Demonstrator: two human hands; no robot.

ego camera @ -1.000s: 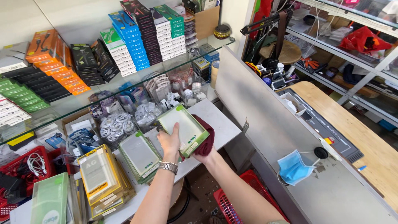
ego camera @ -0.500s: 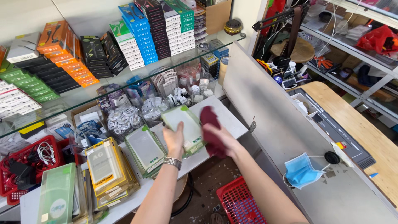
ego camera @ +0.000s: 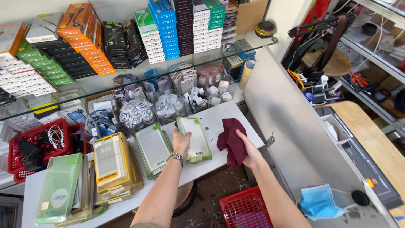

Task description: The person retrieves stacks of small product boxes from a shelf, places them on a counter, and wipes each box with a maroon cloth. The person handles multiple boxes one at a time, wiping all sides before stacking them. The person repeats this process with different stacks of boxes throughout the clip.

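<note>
My left hand (ego camera: 181, 141), with a metal watch on the wrist, grips a stack of clear flat packages with green trim (ego camera: 195, 139) that rests on the white counter (ego camera: 219, 120). My right hand (ego camera: 249, 150) holds a dark red cloth (ego camera: 231, 141) just to the right of that stack, hanging near the counter's front edge. A second stack of the same green-trimmed packages (ego camera: 154, 148) lies right beside my left hand.
Yellow packages (ego camera: 113, 162) and green ones (ego camera: 61, 190) are piled at the left. A glass shelf (ego camera: 139, 74) with coloured boxes spans above. Red baskets sit at the left (ego camera: 33, 145) and on the floor (ego camera: 244, 209). A blue face mask (ego camera: 318, 202) lies on the grey side panel.
My left hand lowered the green-trimmed stack from a raised, tilted hold onto the counter. The right hand drew the red cloth out from behind it and moved it to the right.
</note>
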